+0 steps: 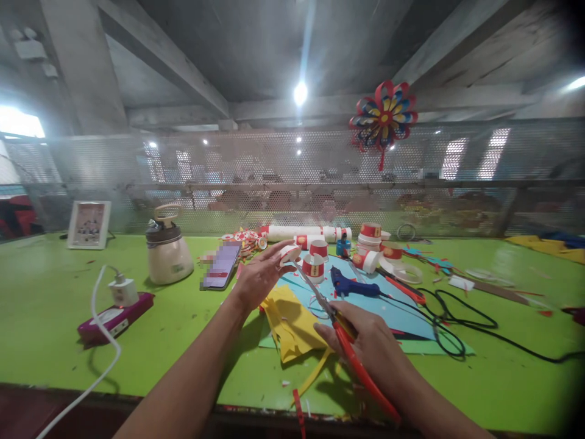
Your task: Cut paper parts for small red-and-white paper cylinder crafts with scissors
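My left hand (260, 277) pinches a small white-and-red piece of paper cup (289, 253) out over the middle of the worktop. In my right hand (361, 332) are scissors with red handles (351, 353). Their blades (313, 283) point up and left, with the tips close to the cup piece; whether they touch it I cannot tell. Just beyond the blades stand red-and-white paper cups (313, 267). Below my hands lie strips of yellow paper (292, 326) on light blue sheets (402, 314). A blue glue gun (354, 285) rests right of the blades.
Rolled white tubes (301, 233) and more cups (369, 235) line the back. A black cord (479, 323) loops on the right. To the left are a phone (223, 266), a beige flask (169, 259), a purple power strip (116, 318) and a picture frame (89, 224). A paper flower (384, 117) hangs behind.
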{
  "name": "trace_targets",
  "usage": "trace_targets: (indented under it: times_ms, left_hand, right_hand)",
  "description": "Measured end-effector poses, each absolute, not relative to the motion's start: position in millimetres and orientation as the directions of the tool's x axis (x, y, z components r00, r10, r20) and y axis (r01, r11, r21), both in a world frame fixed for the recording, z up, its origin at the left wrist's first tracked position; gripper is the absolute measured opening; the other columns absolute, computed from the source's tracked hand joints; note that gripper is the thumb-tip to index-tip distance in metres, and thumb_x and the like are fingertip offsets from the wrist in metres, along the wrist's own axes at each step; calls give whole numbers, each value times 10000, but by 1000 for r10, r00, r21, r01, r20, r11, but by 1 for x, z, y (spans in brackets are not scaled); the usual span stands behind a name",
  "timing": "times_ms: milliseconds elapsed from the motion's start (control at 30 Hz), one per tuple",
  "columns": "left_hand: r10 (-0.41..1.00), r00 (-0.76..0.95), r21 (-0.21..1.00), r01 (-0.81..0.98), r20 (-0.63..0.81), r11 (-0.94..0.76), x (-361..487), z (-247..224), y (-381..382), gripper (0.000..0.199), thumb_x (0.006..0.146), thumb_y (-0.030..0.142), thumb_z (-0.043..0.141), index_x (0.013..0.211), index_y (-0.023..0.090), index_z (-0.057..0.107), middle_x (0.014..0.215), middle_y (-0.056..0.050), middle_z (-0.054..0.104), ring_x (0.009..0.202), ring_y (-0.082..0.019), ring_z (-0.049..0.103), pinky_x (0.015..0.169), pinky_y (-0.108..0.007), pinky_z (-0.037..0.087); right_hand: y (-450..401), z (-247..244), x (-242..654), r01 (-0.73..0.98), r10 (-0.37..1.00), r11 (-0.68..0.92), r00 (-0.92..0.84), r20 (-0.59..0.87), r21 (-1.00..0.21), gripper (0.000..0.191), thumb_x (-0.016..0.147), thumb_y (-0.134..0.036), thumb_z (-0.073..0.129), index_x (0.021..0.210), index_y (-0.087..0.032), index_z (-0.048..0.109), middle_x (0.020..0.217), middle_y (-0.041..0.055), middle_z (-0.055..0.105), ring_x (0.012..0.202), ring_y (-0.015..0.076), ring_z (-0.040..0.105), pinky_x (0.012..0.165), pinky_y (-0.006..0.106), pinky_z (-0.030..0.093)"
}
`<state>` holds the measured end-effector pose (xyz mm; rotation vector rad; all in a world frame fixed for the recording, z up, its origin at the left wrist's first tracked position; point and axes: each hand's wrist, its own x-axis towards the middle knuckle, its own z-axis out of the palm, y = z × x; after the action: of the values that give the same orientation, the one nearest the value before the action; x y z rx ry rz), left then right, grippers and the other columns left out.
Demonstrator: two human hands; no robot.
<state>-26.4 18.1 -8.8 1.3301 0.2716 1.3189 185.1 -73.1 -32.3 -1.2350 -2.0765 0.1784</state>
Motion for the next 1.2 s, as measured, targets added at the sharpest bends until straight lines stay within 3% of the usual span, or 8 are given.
trace_targets:
  times_ms: [600,1200]
  left_hand:
    - [815,336,824,-496,472,-273,-27,-8,18,320,865,196,570,1173,172,651,1167,-134,670,1107,-262,582,875,-350,432]
    - [815,342,844,-446,468,-297,-28,-9,18,313,876,194,552,1170,150,654,1185,-143,658,1113,-269,571,862,-353,447]
  right_hand:
    - [-74,-31,186,740,794,541,-293,532,-400,268,898,-442,511,892,-206,636,787,36,697,685,205,624,624,284,463]
    - [-70,-32,190,757,810,534,-331,483,-377,287,918,-400,494,942,-169,661,835,81,717,727,244,636,655,323,438]
